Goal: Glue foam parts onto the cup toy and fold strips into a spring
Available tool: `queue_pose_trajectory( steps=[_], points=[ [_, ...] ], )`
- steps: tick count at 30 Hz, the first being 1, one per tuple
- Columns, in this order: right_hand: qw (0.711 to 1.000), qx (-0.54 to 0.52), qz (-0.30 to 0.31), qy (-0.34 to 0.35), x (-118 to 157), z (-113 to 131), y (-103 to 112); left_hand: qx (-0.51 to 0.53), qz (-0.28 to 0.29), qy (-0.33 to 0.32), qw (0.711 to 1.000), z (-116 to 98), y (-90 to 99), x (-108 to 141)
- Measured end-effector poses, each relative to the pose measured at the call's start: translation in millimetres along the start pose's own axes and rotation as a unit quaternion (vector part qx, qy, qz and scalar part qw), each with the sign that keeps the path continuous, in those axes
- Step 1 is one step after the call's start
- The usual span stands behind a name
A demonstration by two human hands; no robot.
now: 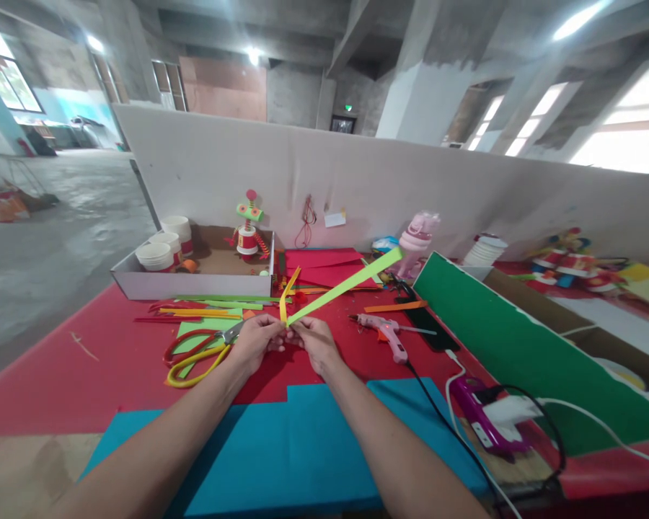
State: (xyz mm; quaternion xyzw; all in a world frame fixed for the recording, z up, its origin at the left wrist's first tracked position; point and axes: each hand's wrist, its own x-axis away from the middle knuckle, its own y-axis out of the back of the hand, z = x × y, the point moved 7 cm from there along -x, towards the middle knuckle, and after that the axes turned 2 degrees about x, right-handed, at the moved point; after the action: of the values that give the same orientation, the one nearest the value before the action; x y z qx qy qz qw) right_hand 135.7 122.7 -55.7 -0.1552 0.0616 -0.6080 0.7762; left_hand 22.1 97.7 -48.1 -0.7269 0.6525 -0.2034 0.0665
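Observation:
Both hands meet above the red tabletop [351, 346], fingers pinched where two paper strips join. My left hand [262, 340] is closed on the lower end of a yellow strip [283, 306], which is bent and rises upward. My right hand [314, 340] is closed at the near end of a long green strip [351, 283] that slants up to the right. The fingertips partly hide the joint. Scissors with red and yellow handles [197, 369] lie left of my left hand, beside loose strips [200, 313]. A pink glue gun [386, 331] rests right of my right hand.
Behind at left, a box [195, 286] holds paper cups [156, 256] and a paper robot figure [247, 241]. Red paper sheets [324, 267] lie at the back. To the right are a phone [430, 333], a green panel [508, 346] and a purple power strip [479, 422] with cables.

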Motion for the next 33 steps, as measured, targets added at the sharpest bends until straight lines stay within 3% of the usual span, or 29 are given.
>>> queue_pose_trajectory(
  steps=[11, 23, 28, 33],
  points=[
    [1.0, 0.019, -0.021, 0.011, 1, 0, 2, -0.012, 0.021, -0.012, 1.0, 2, -0.1, 0],
    [0.984, 0.127, -0.073, 0.1, -1, 11, 10, -0.031, 0.017, 0.01, 0.999, 1, -5.5, 6],
    [0.97, 0.172, -0.098, 0.142, 3, 21, 12, -0.002, 0.057, 0.046, 0.997, 6, -9.1, 5],
    [0.986, 0.125, -0.047, 0.096, 0, 16, 8, -0.002, -0.004, 0.014, 1.0, 5, 1.3, -1]
  ],
)
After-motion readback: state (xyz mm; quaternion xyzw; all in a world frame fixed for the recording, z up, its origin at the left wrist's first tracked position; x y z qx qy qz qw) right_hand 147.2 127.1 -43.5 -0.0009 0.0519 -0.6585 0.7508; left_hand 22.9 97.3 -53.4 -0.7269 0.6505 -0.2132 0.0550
